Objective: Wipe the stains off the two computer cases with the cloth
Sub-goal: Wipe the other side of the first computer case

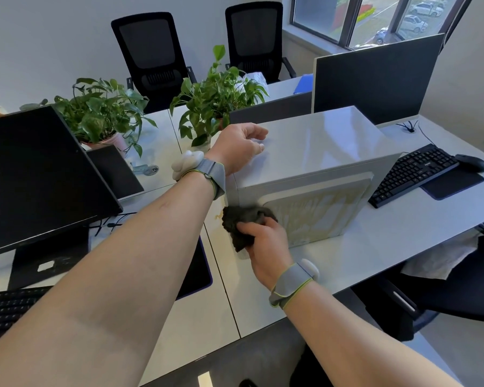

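Wiping step under way on one computer case [316, 146], which lay on its side on the table [347, 261] w/ its stained panel [319, 210] facing near. The right hand [266, 241] clutched the dark cloth [243, 222] against that panel's left end; the left hand [238, 146], fingers loosely curled and grasping nothing, rested on the case's top, apparently steadying it. Yellowish streaks covered most of the panel, so the next move probably called for strokes rightward across it; a second case wasn't in view.
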Tool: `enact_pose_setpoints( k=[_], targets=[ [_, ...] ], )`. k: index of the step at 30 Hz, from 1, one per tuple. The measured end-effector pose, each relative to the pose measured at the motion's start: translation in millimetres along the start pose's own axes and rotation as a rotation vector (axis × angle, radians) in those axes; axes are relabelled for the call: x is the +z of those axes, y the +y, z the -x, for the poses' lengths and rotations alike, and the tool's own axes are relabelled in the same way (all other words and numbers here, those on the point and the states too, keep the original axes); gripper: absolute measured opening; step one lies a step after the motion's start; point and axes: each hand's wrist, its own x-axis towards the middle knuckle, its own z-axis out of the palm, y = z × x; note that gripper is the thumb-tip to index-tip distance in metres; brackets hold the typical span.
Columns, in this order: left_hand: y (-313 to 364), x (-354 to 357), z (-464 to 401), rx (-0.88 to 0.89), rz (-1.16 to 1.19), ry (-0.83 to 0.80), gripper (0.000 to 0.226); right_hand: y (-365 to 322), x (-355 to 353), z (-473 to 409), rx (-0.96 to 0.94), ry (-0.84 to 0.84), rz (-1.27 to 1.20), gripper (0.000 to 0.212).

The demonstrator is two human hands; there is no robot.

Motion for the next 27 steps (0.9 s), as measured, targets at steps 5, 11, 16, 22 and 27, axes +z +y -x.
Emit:
enact_pose_setpoints(
  k=[5, 11, 16, 22, 27],
  targets=[
    [1.8, 1.8, 0.9, 0.006, -0.012, 0.001, 0.036, 19.8, -7.0, -4.7, 0.205, 0.111, 0.015, 0.021],
    [0.0, 2.7, 1.3, -0.011, 0.004, -0.001, 0.034, 10.3, 1.0, -20.6, 0.179, 0.094, -0.036, 0.031],
    [-0.1, 2.4, 1.4, -0.003, 0.01, 0.006, 0.033, -3.0, -8.7, 0.3, 0.03, -0.071, -0.158, 0.03],
    [2.9, 3.3, 2.8, -0.001, -0.001, 0.009, 0.032, 33.1, -19.4, -8.7, 0.29, 0.078, -0.05, 0.035],
    [3.9, 2.0, 5.0, -0.021, -0.011, 0.005, 0.032, 36.5, 3.3, -26.4, 0.362, 0.085, -0.143, 0.033]
  ],
)
